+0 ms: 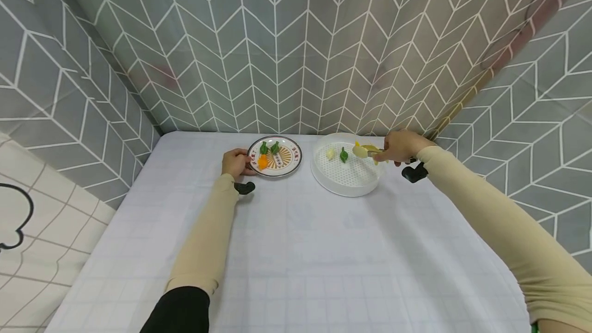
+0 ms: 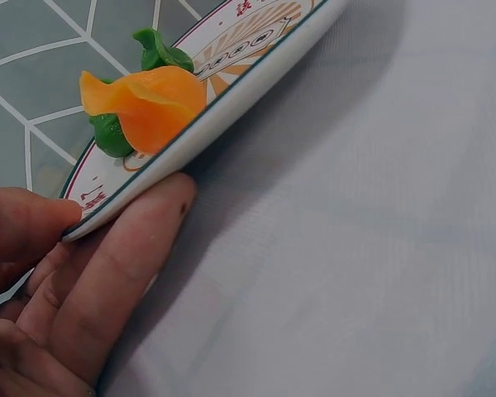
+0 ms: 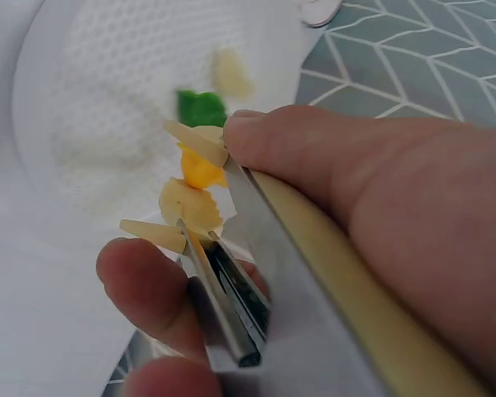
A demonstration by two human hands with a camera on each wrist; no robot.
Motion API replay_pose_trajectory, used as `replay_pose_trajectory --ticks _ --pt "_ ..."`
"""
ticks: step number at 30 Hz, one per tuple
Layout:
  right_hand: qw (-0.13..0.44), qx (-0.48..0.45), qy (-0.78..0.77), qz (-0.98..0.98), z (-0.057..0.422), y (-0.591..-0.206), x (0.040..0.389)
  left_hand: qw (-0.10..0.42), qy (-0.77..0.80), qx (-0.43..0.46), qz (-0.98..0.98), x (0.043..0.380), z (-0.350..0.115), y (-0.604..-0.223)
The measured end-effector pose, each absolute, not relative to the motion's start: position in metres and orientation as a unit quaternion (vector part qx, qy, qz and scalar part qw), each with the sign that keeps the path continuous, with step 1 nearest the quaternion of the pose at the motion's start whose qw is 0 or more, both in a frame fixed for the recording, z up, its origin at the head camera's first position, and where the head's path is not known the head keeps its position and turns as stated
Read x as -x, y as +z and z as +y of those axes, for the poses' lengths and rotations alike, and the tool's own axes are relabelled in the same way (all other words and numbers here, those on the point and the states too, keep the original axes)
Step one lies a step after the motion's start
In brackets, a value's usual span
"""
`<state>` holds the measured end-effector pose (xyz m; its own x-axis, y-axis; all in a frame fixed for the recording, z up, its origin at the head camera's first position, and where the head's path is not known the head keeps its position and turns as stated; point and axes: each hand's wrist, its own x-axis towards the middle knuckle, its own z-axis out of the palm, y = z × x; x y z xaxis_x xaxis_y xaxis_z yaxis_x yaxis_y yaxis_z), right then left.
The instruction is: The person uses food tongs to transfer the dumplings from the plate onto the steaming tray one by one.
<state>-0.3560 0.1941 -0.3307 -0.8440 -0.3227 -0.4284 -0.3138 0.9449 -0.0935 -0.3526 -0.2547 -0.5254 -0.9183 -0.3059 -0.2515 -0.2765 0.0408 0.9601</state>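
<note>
My left hand [image 1: 235, 163] pinches the left rim of a white patterned plate [image 1: 290, 169], thumb on top and fingers beneath. On the plate lie an orange dumpling-shaped piece [image 2: 161, 107] and two green ones, one of them a green piece [image 1: 275, 148]. My right hand [image 1: 401, 146] grips metal tongs [image 3: 273, 248] with cream tips, over the right side of a round white perforated tray [image 1: 350, 190]. The tong tips stand apart, with a yellow piece [image 3: 200, 168] and a pale scalloped piece [image 3: 186, 203] by them; contact cannot be told. A green piece [image 1: 344, 155] and a pale piece [image 1: 330, 154] lie in the tray.
Plate and tray stand side by side near the back edge of a table with a white cloth [image 1: 296, 240]. A grey curtain [image 1: 277, 55] with white chevron lines hangs right behind them, and more patterned cloth flanks both sides.
</note>
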Motion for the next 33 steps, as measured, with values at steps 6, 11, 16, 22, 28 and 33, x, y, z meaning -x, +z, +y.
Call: replay_pose_trajectory --ticks 6,11,16,22,28,33 --pt "0.242 0.153 -0.013 0.958 0.205 -0.35 0.359 0.006 -0.664 -0.205 -0.719 0.357 -0.256 -0.527" --pt "0.258 0.148 -0.017 0.955 0.208 -0.361 0.36 0.001 -0.667 -0.203 -0.717 0.356 -0.255 -0.525" --pt "0.252 0.141 -0.008 0.957 0.206 -0.362 0.36 0.007 -0.668 -0.199 -0.717 0.353 -0.253 -0.523" --pt "0.257 0.132 0.008 0.957 0.197 -0.361 0.358 0.014 -0.667 -0.191 -0.72 0.346 -0.249 -0.52" --pt "0.262 0.132 0.034 0.955 0.193 -0.359 0.352 0.016 -0.662 -0.196 -0.723 0.344 -0.249 -0.519" --pt "0.276 0.125 0.05 0.952 0.195 -0.354 0.353 0.016 -0.66 -0.198 -0.725 0.346 -0.251 -0.521"
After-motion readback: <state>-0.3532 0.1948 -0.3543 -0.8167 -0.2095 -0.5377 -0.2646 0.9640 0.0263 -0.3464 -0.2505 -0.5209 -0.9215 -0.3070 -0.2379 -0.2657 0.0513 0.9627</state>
